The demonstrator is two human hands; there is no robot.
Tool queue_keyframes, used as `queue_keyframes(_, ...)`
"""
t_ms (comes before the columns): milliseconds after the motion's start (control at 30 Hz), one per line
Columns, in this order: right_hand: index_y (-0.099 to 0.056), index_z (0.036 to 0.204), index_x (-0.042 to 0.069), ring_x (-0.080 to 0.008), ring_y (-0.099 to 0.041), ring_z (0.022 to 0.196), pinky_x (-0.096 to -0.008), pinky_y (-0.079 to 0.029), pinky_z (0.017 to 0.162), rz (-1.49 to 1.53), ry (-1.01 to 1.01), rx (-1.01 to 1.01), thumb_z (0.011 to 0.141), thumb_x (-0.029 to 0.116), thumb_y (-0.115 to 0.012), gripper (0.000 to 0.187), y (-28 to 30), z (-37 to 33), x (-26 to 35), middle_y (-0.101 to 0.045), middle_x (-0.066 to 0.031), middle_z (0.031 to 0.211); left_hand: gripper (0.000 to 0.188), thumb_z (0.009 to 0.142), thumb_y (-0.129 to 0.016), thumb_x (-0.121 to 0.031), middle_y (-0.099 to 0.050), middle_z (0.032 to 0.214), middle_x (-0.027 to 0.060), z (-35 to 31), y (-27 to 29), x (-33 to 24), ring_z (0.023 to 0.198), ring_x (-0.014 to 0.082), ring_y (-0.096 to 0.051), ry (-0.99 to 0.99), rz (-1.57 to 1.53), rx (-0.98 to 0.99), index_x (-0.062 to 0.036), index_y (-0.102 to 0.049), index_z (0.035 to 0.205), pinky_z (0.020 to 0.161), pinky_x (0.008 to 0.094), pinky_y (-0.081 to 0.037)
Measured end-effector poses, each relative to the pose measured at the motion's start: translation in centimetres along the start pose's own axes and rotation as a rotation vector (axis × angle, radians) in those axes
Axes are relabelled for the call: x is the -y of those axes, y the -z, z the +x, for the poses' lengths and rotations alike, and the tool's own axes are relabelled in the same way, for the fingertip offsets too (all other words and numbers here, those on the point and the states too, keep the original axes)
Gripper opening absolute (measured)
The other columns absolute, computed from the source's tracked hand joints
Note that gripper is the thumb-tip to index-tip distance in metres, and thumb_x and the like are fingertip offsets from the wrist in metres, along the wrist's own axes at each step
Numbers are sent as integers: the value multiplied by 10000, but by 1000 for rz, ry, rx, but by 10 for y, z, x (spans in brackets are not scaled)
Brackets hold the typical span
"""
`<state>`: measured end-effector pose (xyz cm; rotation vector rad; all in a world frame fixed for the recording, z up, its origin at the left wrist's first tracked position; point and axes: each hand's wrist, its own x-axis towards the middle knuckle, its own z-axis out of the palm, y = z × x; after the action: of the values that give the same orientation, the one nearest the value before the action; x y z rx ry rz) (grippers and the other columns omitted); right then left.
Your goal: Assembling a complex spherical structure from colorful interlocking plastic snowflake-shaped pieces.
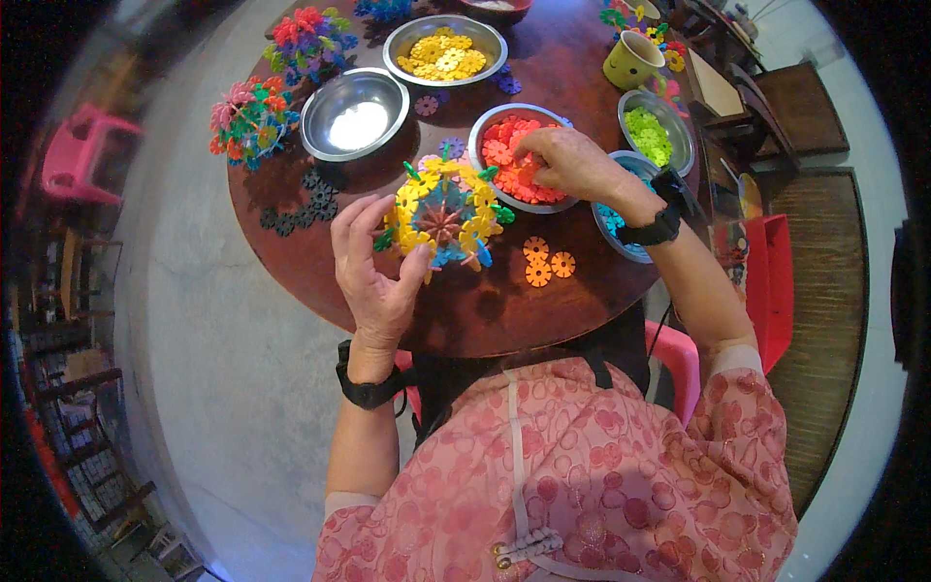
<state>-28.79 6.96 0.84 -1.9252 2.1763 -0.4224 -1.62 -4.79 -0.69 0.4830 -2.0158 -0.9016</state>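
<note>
My left hand grips a round ball built of interlocking plastic flower discs, with thumb and fingers on its left side. The ball is mostly yellow, with a brown spiky centre and green and blue pieces sticking out. My right hand reaches into a metal bowl of red-orange flower discs. Its fingers are bent together among the discs; whatever lies between the fingertips is hidden. A few loose orange discs lie on the table near the bowl.
On the round brown table stand bowls of yellow, blue and green discs, plus a shiny metal bowl. Black discs lie left, near finished colourful balls. A yellow cup stands far right.
</note>
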Motion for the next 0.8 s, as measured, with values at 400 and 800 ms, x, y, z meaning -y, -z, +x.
queue_keyframes(400, -590, 993, 47, -295, -633, 803, -387, -498, 715, 50, -146, 39, 691, 13, -653, 311, 8, 1, 3, -632, -151, 830, 474, 744, -722, -203, -522, 1191, 133, 0, 0, -3, 1111, 270, -525, 12, 2, 11, -41, -573, 1163, 945, 364, -433)
queue_keyframes(800, -633, 883, 1, -96, -606, 755, -260, -492, 679, 884, -203, 106, 731, 29, -692, 165, 42, -65, 45, -659, -53, 781, 482, 719, -734, -194, -542, 1154, 148, 0, 0, 2, 1077, 298, -542, -26, 17, -5, -41, -575, 1148, 919, 385, -447)
